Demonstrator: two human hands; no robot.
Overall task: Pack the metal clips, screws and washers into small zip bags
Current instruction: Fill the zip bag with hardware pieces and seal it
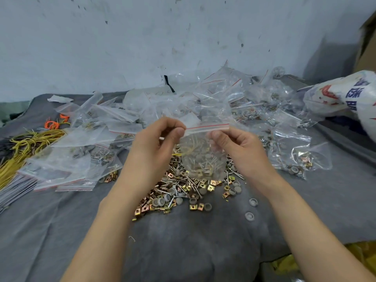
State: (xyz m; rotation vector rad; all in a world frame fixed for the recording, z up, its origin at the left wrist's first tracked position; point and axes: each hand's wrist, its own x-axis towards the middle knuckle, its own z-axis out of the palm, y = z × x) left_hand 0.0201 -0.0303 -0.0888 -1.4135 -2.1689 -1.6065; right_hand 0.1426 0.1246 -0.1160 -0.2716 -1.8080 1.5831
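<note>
Red-striped clear zip bag [203, 151], brass-gold clips [210, 187], grey cloth [183, 241]

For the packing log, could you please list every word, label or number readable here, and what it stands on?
Nothing is legible.
On the white plastic sack: blue characters and red marks, too blurred to read.
On the zip bag: only a red seal line, no text.

Head camera looks forward and down, close above the hands [195, 143].
</note>
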